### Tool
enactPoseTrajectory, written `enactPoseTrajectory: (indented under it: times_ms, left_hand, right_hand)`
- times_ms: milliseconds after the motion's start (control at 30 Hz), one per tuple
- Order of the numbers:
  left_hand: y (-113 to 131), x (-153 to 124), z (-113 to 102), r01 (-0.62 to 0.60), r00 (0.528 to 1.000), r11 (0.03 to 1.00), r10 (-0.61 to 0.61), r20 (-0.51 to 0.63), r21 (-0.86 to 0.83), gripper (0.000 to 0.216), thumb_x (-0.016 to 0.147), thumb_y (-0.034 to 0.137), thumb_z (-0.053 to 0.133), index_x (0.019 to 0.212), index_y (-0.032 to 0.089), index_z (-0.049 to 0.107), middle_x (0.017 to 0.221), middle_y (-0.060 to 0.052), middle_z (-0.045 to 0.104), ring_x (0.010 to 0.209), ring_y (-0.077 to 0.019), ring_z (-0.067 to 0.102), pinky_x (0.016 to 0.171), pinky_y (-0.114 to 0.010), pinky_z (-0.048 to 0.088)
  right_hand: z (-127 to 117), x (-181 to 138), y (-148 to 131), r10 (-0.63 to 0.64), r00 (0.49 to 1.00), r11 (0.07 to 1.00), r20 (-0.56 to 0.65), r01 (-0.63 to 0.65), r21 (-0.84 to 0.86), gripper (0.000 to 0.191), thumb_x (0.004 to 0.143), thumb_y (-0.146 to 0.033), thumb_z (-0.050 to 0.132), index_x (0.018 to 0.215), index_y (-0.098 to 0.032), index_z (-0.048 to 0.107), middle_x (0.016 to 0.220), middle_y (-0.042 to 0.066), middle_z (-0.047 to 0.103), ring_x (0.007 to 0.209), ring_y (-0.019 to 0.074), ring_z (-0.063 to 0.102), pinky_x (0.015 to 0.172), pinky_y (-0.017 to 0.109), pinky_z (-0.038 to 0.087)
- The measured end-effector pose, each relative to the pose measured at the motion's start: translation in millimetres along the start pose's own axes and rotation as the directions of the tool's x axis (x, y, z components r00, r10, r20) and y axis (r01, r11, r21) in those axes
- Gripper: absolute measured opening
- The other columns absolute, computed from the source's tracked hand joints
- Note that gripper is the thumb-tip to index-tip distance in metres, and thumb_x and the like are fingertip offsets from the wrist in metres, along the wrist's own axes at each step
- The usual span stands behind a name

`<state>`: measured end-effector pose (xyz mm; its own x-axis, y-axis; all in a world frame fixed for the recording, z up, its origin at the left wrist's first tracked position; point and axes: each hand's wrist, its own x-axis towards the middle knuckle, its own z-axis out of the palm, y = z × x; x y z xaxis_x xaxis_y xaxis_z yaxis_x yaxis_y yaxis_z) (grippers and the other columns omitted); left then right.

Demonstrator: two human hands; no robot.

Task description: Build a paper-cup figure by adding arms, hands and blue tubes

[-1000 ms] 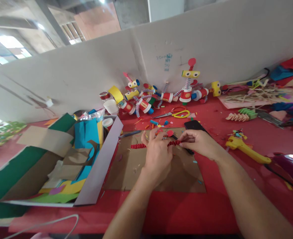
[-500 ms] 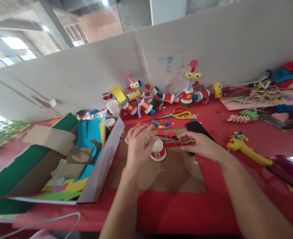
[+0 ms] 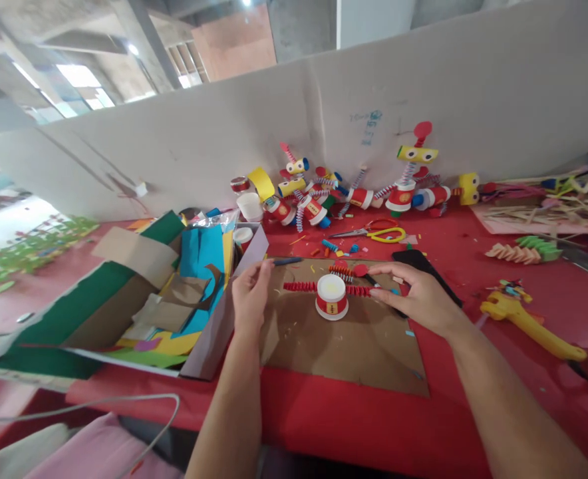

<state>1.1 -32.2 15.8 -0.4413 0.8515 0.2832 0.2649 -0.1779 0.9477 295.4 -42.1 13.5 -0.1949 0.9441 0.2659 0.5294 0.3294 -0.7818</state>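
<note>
A white paper cup (image 3: 331,309) with a red band and gold label stands upside down on a brown cardboard sheet (image 3: 318,356). Folded red paper springs stick out from both sides of it, the left spring (image 3: 298,287) and the right spring (image 3: 358,291). My right hand (image 3: 416,296) is at the tip of the right spring, its thumb and fingers apart. My left hand (image 3: 252,293) is pinched closed by the near end of a dark pen-like stick (image 3: 287,261); what lies between the fingertips is hidden. Behind the cup rests an orange-and-white spring (image 3: 341,271) with a red disc.
Left stands an open box (image 3: 224,319) of coloured paper. Behind are scissors (image 3: 368,231) and several paper-cup figures (image 3: 401,196) along the grey partition. To the right lie a black phone (image 3: 428,273) and a yellow glue gun (image 3: 533,326).
My left hand has moved away from the cup to the left and closed its fingers. The left spring now shows fully. My right hand stays by the right spring; the view has shifted left.
</note>
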Motion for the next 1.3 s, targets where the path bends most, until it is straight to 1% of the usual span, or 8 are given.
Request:
enactPoseTrajectory:
  times_ms: [67,133,233,300,500,900,1100,1300]
  left_hand:
    - [3.1,-1.8,2.2,-0.16,0.976,0.982,0.142,0.167,0.1,0.021,0.076,0.037,0.072,0.092,0.023,0.077,0.093,-0.006,0.074,0.092,-0.0234,0.064,0.089,-0.037,0.047]
    - [5.5,-4.1,4.6,-0.326,0.902,0.931,0.254,0.35,0.163,0.031,0.067,0.035,0.081,0.096,0.028,0.077,0.102,-0.007,0.074,0.108,-0.0274,0.059,0.1,-0.042,0.04]
    - [5.0,-8.9,8.7,-0.469,0.79,0.857,0.299,0.536,0.212,0.047,0.06,0.037,0.086,0.106,0.033,0.074,0.113,-0.007,0.071,0.123,-0.0313,0.049,0.108,-0.048,0.031]
    - [3.6,-12.5,11.4,-0.513,0.752,0.819,0.286,0.594,0.256,0.05,0.062,0.04,0.084,0.111,0.034,0.072,0.118,-0.007,0.07,0.127,-0.0323,0.046,0.108,-0.051,0.027]
    - [7.8,-21.7,17.8,-0.603,0.701,0.725,0.283,0.655,0.332,0.052,0.068,0.049,0.078,0.116,0.029,0.069,0.119,-0.008,0.069,0.124,-0.0334,0.047,0.106,-0.053,0.023]
    - [9.7,-28.2,24.9,-0.632,0.696,0.692,0.307,0.649,0.351,0.041,0.077,0.048,0.071,0.112,0.027,0.069,0.111,-0.006,0.073,0.118,-0.0292,0.054,0.107,-0.051,0.022]
    - [8.6,-29.1,26.7,-0.613,0.712,0.704,0.298,0.636,0.357,0.041,0.076,0.047,0.071,0.11,0.025,0.069,0.111,-0.008,0.072,0.116,-0.0288,0.056,0.105,-0.049,0.025]
    - [8.5,-31.8,28.6,-0.61,0.721,0.712,0.317,0.617,0.347,0.042,0.075,0.048,0.072,0.108,0.022,0.068,0.11,-0.008,0.072,0.112,-0.0276,0.058,0.103,-0.047,0.027]
  right_hand:
    - [9.4,-0.7,-5.6,-0.103,0.994,0.993,-0.023,0.102,-0.062,0.027,0.081,-0.035,0.067,0.105,-0.024,0.067,0.115,0.007,0.069,0.11,0.0261,0.062,0.099,0.045,0.045]
    - [19.7,-1.5,-8.5,-0.177,0.984,0.977,-0.018,0.173,-0.126,0.027,0.082,-0.033,0.066,0.106,-0.023,0.066,0.115,0.009,0.069,0.112,0.0271,0.06,0.099,0.047,0.044]
    - [32.7,-2.6,-9.4,-0.213,0.977,0.96,0.008,0.211,-0.182,0.027,0.083,-0.03,0.064,0.108,-0.023,0.064,0.114,0.009,0.068,0.113,0.0281,0.058,0.098,0.048,0.044]
    - [38.1,-2.9,-9.6,-0.215,0.977,0.957,0.0,0.211,-0.201,0.024,0.083,-0.028,0.062,0.107,-0.022,0.064,0.11,0.01,0.068,0.11,0.0285,0.058,0.096,0.048,0.044]
    - [43.7,-1.6,-11.5,-0.182,0.983,0.964,-0.028,0.173,-0.202,0.014,0.083,-0.023,0.06,0.095,-0.02,0.065,0.099,0.008,0.07,0.102,0.0279,0.06,0.09,0.044,0.045]
    - [49.7,0.1,-6.8,-0.223,0.969,0.965,-0.103,0.205,-0.161,0.013,0.082,-0.019,0.064,0.092,-0.02,0.072,0.089,0.007,0.071,0.088,0.0245,0.063,0.081,0.04,0.048]
    - [51.4,1.0,-4.5,-0.185,0.978,0.981,-0.1,0.178,-0.076,0.015,0.083,-0.018,0.063,0.094,-0.017,0.074,0.089,0.008,0.07,0.088,0.0232,0.063,0.08,0.038,0.049]
    - [52.6,1.5,-2.7,-0.184,0.977,0.982,-0.111,0.177,-0.072,0.016,0.083,-0.018,0.063,0.094,-0.017,0.074,0.089,0.009,0.07,0.09,0.024,0.063,0.082,0.039,0.049]
